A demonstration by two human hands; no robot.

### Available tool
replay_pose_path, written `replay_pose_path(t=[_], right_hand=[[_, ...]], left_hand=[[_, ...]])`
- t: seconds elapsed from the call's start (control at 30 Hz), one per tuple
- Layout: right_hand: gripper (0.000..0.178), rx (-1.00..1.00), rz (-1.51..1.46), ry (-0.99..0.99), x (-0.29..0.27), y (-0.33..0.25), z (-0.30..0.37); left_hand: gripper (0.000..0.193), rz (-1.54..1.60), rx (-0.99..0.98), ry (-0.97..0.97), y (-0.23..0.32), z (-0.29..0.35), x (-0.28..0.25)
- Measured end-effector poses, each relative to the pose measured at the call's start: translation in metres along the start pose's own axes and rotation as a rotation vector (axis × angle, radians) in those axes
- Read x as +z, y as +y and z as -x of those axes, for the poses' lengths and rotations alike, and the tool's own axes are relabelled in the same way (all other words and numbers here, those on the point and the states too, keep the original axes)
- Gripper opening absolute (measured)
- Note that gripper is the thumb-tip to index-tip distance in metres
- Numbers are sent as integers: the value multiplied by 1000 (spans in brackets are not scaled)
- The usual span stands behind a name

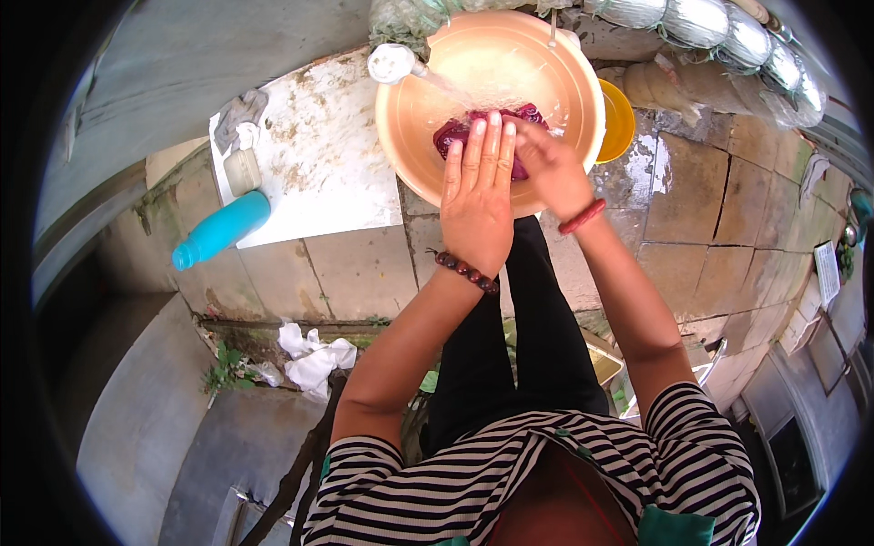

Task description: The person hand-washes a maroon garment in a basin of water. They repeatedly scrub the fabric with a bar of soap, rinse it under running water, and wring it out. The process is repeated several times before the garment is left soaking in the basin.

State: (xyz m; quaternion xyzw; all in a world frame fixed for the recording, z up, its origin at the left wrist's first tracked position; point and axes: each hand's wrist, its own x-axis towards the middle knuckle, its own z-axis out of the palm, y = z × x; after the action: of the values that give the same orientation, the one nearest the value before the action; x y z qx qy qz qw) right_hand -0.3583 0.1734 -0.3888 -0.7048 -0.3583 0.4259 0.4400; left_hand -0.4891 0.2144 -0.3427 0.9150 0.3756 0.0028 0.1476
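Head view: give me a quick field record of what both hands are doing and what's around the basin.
left hand: flat, fingers together, resting over the dark red piece
right hand: on the same piece, partly behind the left hand
basin: peach plastic, on stone slabs
water: running from the white tap into the basin
yellow bowl: behind the basin's right rim
blue bottle: lying on its side, left
wrists: bead bracelets on both

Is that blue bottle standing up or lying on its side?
Lying on its side: the blue bottle rests lengthwise at the white slab's edge, cap end pointing lower left.
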Motion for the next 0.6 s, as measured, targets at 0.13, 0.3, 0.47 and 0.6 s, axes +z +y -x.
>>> replay_pose_path(t=[0.13,0.3,0.47,0.6], right_hand=[[38,471,-779,-117,-16,-5,-15],[37,528,-982,-190,-10,18,-13],[39,620,-1103,-156,-11,26,-11],[48,587,-1082,-235,-13,35,-12]], left_hand=[[78,-1,32,-5,12,9,25],[75,-27,47,-41,27,9,50],[80,-12,61,-56,30,7,59],[84,-65,82,-59,28,8,65]])
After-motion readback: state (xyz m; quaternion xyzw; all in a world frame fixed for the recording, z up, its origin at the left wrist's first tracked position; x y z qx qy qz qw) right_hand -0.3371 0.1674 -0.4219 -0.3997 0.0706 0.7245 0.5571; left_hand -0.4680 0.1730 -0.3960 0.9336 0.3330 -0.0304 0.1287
